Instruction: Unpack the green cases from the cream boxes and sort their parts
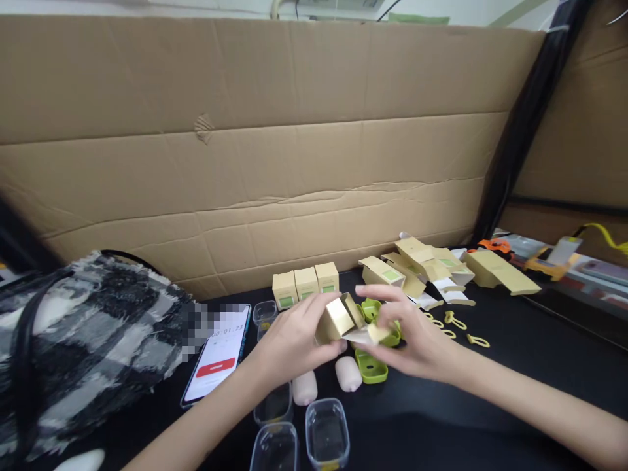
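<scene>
While both hands meet above the middle of the black tabletop [490, 405], the left hand [289, 340] is curled around a small gold-tan cardboard carton [340, 318], gripping its body from the side; the right hand [417, 343] pinches the carton's open end flaps [370, 335] between thumb and fingers, with the forefinger stretched out above; the carton is held clear of the surface, tilted, its open mouth turned toward the right hand.

Just beneath the hands lie lime-green plastic pieces [371, 367] and two pale pink rounded pieces [348, 374]; nearer the front edge stand several clear plastic trays [327, 433], close together; three closed tan cartons with green labels [305, 284] stand in a row at the back edge, touching the brown corrugated cardboard wall [255, 144]; toward the back right corner a heap of opened and flattened tan cartons [426, 265] lies loosely piled, and a few small yellow-green loops [456, 322] are scattered on the surface just in front of it.

Left of the hands a smartphone with a white screen and a red button [218, 360] lies flat, showing a running timer; beside it, at the left edge, sits a black, grey and white checked fabric bag [83, 353].
</scene>
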The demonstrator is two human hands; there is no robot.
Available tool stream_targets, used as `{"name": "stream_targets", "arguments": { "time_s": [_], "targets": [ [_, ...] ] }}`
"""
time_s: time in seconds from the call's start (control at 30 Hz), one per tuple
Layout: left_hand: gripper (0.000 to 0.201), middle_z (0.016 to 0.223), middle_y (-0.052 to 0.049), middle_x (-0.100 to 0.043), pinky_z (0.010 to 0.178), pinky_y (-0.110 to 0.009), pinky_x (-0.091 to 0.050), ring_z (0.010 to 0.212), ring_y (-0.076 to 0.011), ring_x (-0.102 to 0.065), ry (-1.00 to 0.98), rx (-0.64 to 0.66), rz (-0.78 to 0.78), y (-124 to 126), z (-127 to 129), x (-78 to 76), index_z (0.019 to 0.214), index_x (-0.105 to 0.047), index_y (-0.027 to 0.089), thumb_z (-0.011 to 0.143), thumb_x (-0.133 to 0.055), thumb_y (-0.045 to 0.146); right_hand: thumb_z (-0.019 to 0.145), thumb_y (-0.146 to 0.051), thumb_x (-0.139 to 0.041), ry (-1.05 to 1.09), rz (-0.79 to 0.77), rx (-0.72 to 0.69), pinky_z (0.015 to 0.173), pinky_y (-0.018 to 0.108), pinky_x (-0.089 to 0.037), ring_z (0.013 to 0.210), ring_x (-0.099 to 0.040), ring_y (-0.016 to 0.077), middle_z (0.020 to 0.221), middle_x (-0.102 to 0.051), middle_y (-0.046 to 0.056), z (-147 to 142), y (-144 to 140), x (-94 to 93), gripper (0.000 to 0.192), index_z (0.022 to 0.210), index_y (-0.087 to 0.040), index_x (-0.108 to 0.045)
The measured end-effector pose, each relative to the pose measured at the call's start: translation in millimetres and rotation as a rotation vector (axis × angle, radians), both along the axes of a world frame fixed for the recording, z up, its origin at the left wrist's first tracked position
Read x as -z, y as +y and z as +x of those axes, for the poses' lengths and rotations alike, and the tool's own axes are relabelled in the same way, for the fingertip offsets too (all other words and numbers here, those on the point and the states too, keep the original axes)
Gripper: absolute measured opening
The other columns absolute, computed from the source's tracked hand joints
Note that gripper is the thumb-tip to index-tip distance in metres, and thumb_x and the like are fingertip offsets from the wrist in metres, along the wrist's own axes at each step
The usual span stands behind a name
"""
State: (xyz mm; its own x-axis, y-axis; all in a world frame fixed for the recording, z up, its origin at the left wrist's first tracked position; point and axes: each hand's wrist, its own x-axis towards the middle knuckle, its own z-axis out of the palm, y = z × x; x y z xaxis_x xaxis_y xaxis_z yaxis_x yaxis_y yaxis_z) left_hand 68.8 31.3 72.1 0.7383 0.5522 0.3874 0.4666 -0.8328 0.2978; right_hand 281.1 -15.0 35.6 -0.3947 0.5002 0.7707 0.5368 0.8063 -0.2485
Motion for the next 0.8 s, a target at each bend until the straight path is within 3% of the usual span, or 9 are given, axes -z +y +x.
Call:
{"name": "stream_targets", "arguments": {
  "time_s": [0.07,0.13,0.23,0.3,0.43,0.53,0.6,0.7,0.8],
  "targets": [
    [0.050,0.117,-0.012,-0.062,0.082,-0.044,-0.053,0.104,-0.0283,-0.063,-0.014,-0.031,0.032,1.8,-0.7,0.3,0.119,-0.036,0.022,0.076,-0.061,0.018,0.085,-0.030,-0.060,-0.032,0.031,-0.063,0.078,0.038,-0.052,0.100,-0.059,0.0233,0.115,-0.053,0.011,1.3,-5.3,-6.5,0.020,0.085,-0.024,-0.041],
    [0.045,0.114,-0.012,-0.062,0.079,-0.045,-0.055,0.102,-0.0286,-0.064,-0.047,-0.012,0.107,4.3,-1.1,3.4,0.114,-0.033,0.023,0.078,-0.058,0.017,0.090,-0.025,-0.051,-0.021,-0.041,-0.076,0.076,0.034,-0.053,0.096,-0.060,0.0204,0.112,-0.055,0.011,1.4,-10.0,-13.8,0.008,0.084,-0.022,-0.047],
    [0.036,0.117,-0.015,-0.060,0.082,-0.048,-0.054,0.108,-0.0292,-0.061,-0.061,0.131,0.262,5.4,0.0,9.1,0.110,-0.029,0.023,0.083,-0.052,0.016,0.092,-0.017,-0.045,-0.007,-0.179,-0.071,0.065,0.025,-0.053,0.092,-0.062,0.0166,0.114,-0.058,0.010,1.5,-11.4,-19.5,0.009,0.094,-0.021,-0.053],
    [0.034,0.121,-0.018,-0.057,0.087,-0.049,-0.052,0.113,-0.0297,-0.058,-0.024,0.184,0.328,1.9,2.5,10.8,0.111,-0.030,0.021,0.085,-0.051,0.015,0.092,-0.019,-0.047,-0.100,-0.184,-0.074,0.057,0.022,-0.051,0.081,-0.064,0.0140,0.109,-0.061,0.007,2.1,-9.6,-18.1,0.010,0.099,-0.022,-0.055],
    [0.029,0.125,-0.022,-0.054,0.092,-0.048,-0.050,0.118,-0.0321,-0.054,0.163,0.137,0.362,-11.0,8.8,10.2,0.111,-0.039,0.016,0.085,-0.053,0.013,0.093,-0.021,-0.047,-0.351,0.058,0.161,0.057,0.027,-0.050,0.076,-0.065,0.0175,0.100,-0.063,0.008,0.5,-8.2,-8.2,0.020,0.111,-0.019,-0.055],
    [0.021,0.125,-0.023,-0.054,0.097,-0.048,-0.047,0.121,-0.0331,-0.050,0.256,0.143,0.429,-17.4,11.0,8.2,0.107,-0.045,0.013,0.086,-0.051,0.010,0.093,-0.022,-0.046,-0.359,0.150,0.304,0.053,0.029,-0.049,0.065,-0.062,0.0172,0.091,-0.060,0.009,-2.9,-9.7,-4.3,0.016,0.099,-0.017,-0.060],
    [0.020,0.124,-0.022,-0.055,0.096,-0.046,-0.048,0.119,-0.0327,-0.053,0.234,0.144,0.429,-18.0,10.8,5.4,0.104,-0.047,0.013,0.085,-0.054,0.012,0.091,-0.021,-0.048,-0.280,0.109,0.277,0.057,0.030,-0.050,0.068,-0.060,0.0169,0.089,-0.057,0.008,-3.6,-9.9,-5.8,0.013,0.089,-0.019,-0.061],
    [0.027,0.121,-0.018,-0.058,0.089,-0.043,-0.053,0.111,-0.0300,-0.059,0.108,0.119,0.369,-14.3,8.9,-0.7,0.103,-0.046,0.017,0.080,-0.061,0.014,0.090,-0.021,-0.051,0.008,-0.032,0.167,0.080,0.036,-0.051,0.097,-0.058,0.0215,0.101,-0.055,0.008,-1.7,-9.5,-11.8,0.006,0.089,-0.022,-0.057],
    [0.032,0.118,-0.019,-0.060,0.083,-0.045,-0.055,0.105,-0.0317,-0.062,0.029,0.070,0.345,-6.7,5.4,-4.8,0.102,-0.045,0.018,0.076,-0.062,0.011,0.094,-0.030,-0.045,0.403,-0.334,0.073,0.091,0.041,-0.047,0.112,-0.054,0.0229,0.114,-0.057,0.007,-0.7,-10.0,-18.7,0.008,0.090,-0.025,-0.050]
  ]
}}
